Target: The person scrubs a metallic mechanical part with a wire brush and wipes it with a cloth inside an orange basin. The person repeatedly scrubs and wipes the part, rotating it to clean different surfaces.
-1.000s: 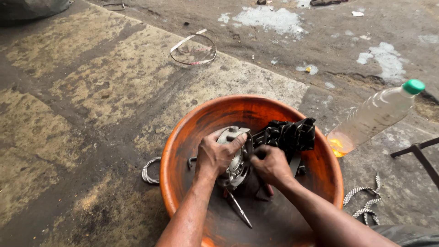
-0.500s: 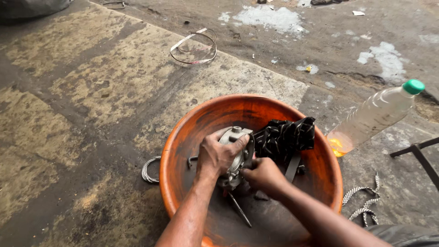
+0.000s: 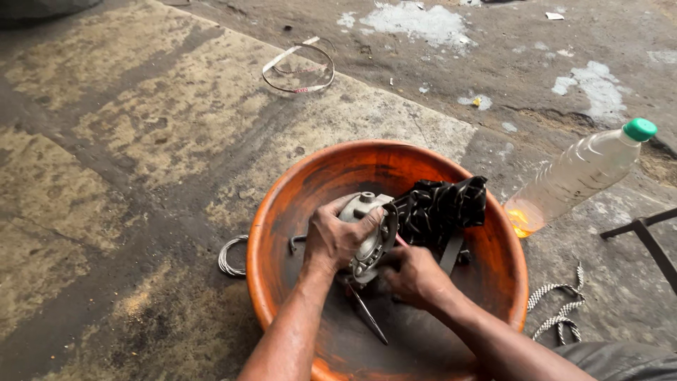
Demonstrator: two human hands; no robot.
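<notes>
While the left hand [image 3: 337, 238] wraps its fingers tightly over a grey metal engine part [image 3: 370, 233] inside the orange basin [image 3: 493, 247], the right hand [image 3: 415, 275] closes on the part's lower edge beside a black cloth [image 3: 441, 208]. A plastic bottle [image 3: 582, 173] lies just beside the basin's rim.
</notes>
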